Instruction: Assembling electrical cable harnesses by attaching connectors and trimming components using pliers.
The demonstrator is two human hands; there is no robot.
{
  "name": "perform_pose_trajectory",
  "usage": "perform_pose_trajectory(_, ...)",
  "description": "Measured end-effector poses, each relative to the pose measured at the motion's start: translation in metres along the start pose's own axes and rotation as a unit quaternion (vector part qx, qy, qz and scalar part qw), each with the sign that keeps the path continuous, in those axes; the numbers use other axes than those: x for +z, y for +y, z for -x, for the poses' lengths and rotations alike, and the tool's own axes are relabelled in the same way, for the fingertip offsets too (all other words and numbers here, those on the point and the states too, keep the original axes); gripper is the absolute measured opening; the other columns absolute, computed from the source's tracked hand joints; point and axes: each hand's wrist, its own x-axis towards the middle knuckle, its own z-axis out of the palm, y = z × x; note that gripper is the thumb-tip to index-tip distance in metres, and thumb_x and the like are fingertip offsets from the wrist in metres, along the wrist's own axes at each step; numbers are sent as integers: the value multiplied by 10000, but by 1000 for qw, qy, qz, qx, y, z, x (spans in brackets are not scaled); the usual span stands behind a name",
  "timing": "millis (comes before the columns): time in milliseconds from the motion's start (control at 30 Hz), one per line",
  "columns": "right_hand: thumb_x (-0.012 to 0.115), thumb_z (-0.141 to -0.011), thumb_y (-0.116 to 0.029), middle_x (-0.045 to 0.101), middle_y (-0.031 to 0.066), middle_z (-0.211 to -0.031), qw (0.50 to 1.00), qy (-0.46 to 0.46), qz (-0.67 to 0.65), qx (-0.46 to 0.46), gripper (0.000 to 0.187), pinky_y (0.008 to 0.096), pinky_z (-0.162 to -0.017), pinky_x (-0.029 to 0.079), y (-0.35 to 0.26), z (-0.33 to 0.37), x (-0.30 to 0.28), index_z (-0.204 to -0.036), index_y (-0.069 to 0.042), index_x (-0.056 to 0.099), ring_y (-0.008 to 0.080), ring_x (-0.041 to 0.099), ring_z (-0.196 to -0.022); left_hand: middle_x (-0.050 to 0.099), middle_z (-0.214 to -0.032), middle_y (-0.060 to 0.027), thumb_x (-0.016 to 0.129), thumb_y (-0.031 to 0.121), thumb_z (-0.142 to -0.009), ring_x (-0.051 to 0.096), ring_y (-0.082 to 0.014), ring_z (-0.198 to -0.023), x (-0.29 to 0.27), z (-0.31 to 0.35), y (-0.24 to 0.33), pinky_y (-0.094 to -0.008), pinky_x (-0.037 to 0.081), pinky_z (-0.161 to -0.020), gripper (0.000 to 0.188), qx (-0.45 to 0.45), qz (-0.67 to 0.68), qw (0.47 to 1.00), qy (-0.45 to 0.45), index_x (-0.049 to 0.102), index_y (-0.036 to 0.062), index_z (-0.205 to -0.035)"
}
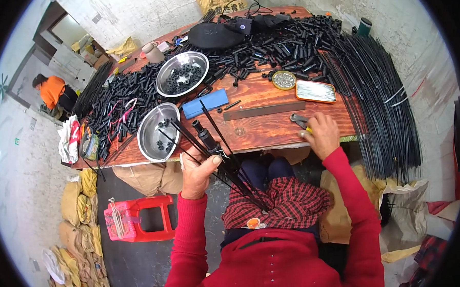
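Upright before my lap, a black umbrella frame (230, 166) of thin ribs around a short ridged tube leans in my left hand (195, 170). The fingers wrap round it, with the thumb across the front and the ribs fanning upward. My right hand (322, 134) is at the table's front edge, closed on pliers (300, 120) with a grey metal head and a bit of yellow handle showing. Beyond that hand are an orange-rimmed tray (315, 91) of thin silvery pieces and a round tin (284, 80) of small metal parts.
Two steel bowls (143, 133) hold small black rings. A blue box (205, 103) and a flat dark bar (264, 110) lie on the wooden table (250, 130). Heaped black tubes (287, 48) and long black ribs (382, 106) surround them. A red stool (166, 218) stands left; a person (53, 91) bends far left.
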Motion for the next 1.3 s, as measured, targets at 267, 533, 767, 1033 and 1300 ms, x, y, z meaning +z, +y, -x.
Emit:
perform_pose_trajectory(267, 720, -714, 14, 644, 123, -922, 880, 82, -460, -89, 234, 338, -704, 525, -142, -14, -62, -942, -35, 689, 273, 660, -820, 701, -961, -120, 739, 92, -771, 660, -157, -872, 16, 2, 2, -277, 519, -809, 421, -16, 5, 1000, 2, 609, -42, -1148)
perform_pose_trajectory(533, 711, -694, 81, 640, 107, -935, 846, 91, -526, 4, 348, 311, -728, 520, -169, -6, -54, -1018, -46, 717, 231, 652, -847, 697, -1007, -123, 717, 47, -812, 663, -159, -895, 18, 2, 2, -283, 523, -835, 382, -4, 0, 1000, 31, 603, -46, -1165)
perform_pose_trajectory(767, 704, -687, 92, 617, 95, -933, 835, 89, -542, 34, 386, 313, -747, 510, -175, -4, -52, -1042, -57, 713, 233, 639, -870, 697, -993, -103, 720, 46, -809, 659, -145, -880, 19, 2, 1, -270, 520, -819, 374, -9, 17, 999, 39, 612, -38, -1157)
perform_pose_trajectory(1033, 671, -681, 107, 606, 102, -964, 834, 88, -542, 52, 364, 309, -808, 491, -182, 2, -49, -1026, -8, 690, 230, 613, -916, 691, -952, -59, 733, 34, -788, 642, -110, -831, 17, 2, -2, -239, 507, -774, 367, -10, 1, 998, 55, 632, -26, -1137)
perform_pose_trajectory(1300, 667, -730, 88, 590, 86, -950, 801, 72, -592, 55, 343, 292, -804, 483, -177, 5, -43, -1047, -35, 712, 208, 603, -909, 691, -935, -61, 742, 18, -774, 644, -114, -825, 25, -1, 6, -238, 509, -767, 372, -18, 3, 998, 53, 635, -26, -1128)
